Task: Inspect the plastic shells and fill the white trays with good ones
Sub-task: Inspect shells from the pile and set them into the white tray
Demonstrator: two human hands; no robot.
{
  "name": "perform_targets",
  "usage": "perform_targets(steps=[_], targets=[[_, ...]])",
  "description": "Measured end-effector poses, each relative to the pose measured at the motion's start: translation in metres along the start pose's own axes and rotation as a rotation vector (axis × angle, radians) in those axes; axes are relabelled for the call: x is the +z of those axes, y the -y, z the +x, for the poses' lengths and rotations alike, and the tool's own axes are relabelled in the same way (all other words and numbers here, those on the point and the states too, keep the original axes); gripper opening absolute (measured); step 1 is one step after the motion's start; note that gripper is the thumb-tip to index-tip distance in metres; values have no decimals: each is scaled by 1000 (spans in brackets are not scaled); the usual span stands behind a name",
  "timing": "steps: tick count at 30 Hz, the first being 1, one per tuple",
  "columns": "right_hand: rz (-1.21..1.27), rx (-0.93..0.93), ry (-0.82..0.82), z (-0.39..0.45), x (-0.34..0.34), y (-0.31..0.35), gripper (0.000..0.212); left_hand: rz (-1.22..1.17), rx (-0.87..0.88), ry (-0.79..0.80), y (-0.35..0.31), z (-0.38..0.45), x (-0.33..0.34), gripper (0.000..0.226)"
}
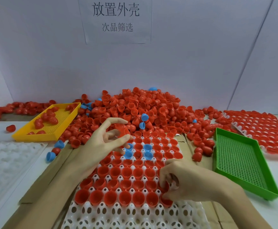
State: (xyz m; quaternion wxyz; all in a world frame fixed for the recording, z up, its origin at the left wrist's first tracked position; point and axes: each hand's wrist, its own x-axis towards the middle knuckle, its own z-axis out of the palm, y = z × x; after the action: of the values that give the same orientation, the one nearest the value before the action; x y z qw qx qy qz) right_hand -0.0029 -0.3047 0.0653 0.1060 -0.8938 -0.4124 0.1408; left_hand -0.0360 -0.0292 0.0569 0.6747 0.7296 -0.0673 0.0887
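Biggest thing in view is the heap of loose red plastic half-shells (140, 108) piled against the back wall of the white tabletop (277, 179), so there is plenty of stock left to sort. In front of it, the white moulded plastic tray with perforated cups (135, 214) sits on flat brown cardboard (40, 180), and it looks roughly three quarters filled: rows of red shells sit open side up from the far edge down to about where the hands work, with a few light blue plastic shells (147, 147) seated among them near the top, while the nearest rows are bare cups. Off to the right, a filled white tray of red shells (265, 131) already lies finished, and on the left an empty translucent white tray (7, 161) waits, not yet started. The green perforated plastic basket (244, 161) on the right holds nothing visible; the yellow perforated plastic basket (52, 123) on the left carries a scattering of red shells, probably the rejects, though that is a guess. Now the hands: the left hand (108, 142) hovers above the tray's far rows, fingers pinching a single red shell (121, 129) held up as if for a look. The right hand (181, 180) is down at the right end of the front filled rows, fingers curled onto a red shell at the tray edge (165, 187), apparently seating it. A few rows to go on this tray.
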Motion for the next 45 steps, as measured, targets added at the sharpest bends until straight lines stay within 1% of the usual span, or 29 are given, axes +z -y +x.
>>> perform_targets(steps=[3, 6, 9, 12, 15, 16, 19, 24, 27, 29, 32, 38, 42, 45], targets=[[61, -19, 48, 3, -7, -4, 23, 28, -16, 74, -2, -2, 2, 40], [244, -48, 94, 10, -22, -6, 15, 73, -24, 142, -4, -5, 6, 39], [277, -137, -28, 28, -37, -9, 15, 91, -25, 167, -5, -7, 10, 40], [432, -220, -238, 57, -42, -5, 12, 110, -28, 161, -5, -7, 11, 41], [556, -218, -441, 85, -32, -1, 10, 102, -36, 125, -4, -6, 11, 42], [568, -212, -471, 91, -25, -1, 12, 91, -41, 119, -3, -6, 12, 43], [570, -202, -489, 99, -6, -3, 16, 116, -47, 84, 1, -4, 12, 47], [576, -201, -575, 99, 3, -7, 9, 248, 11, 112, 8, -4, 16, 56], [570, -190, -638, 96, 5, -5, 10, 292, 30, 98, 9, -3, 16, 56], [630, -186, -639, 94, 4, -4, 10, 305, 51, 96, 10, -2, 16, 57], [727, -189, -580, 90, 0, -6, 5, 315, 75, 76, 9, -2, 13, 53], [818, -114, -553, 61, -28, -22, 9, 303, 87, -67, 12, 4, -2, 26], [749, -63, -517, 30, -40, -35, 7, 304, 68, -133, 18, 8, -13, 18], [583, -18, -415, 6, -27, -35, 9, 296, 60, -165, 21, 11, -17, 16]])
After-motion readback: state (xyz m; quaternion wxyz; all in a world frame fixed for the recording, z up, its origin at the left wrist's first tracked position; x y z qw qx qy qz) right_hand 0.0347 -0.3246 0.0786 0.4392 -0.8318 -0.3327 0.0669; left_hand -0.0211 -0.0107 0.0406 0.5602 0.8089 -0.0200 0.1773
